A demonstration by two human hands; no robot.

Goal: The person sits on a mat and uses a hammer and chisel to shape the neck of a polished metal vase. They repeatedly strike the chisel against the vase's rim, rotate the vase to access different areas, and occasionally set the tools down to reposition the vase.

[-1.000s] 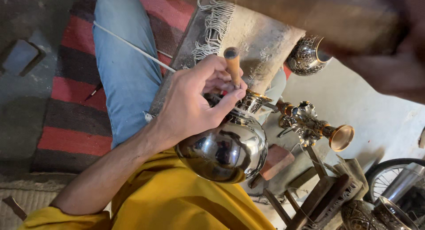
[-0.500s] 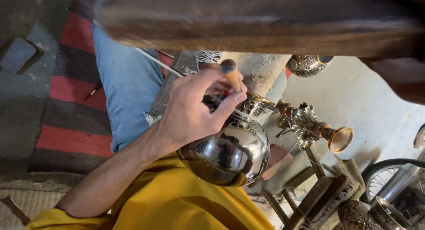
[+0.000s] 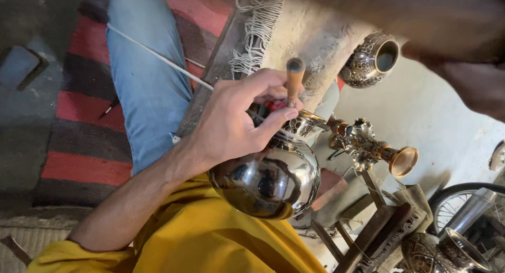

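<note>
My left hand (image 3: pixel 236 123) grips a small tool with a wooden handle (image 3: pixel 293 81), held upright against the neck of a shiny round metal vase (image 3: pixel 268 181). The vase lies on its side against my yellow shirt and mirrors its surroundings. My right hand (image 3: pixel 468 83) is a blur at the upper right. It seems closed on a long brown wooden tool (image 3: pixel 379 10) that smears across the top of the view, well above the vase.
An engraved metal pot (image 3: pixel 371 60) and an ornate brass piece with a flared mouth (image 3: pixel 368 147) sit right of the vase. A wooden stand (image 3: pixel 379 225), another engraved vessel (image 3: pixel 436 252) and a wheel (image 3: pixel 463 199) fill the lower right. My jeans leg (image 3: pixel 147 78) rests on a striped rug (image 3: pixel 79 120).
The blurred brown tool swept across the top half a second ago and now sits at the upper right. My left hand keeps the small tool on the vase's neck.
</note>
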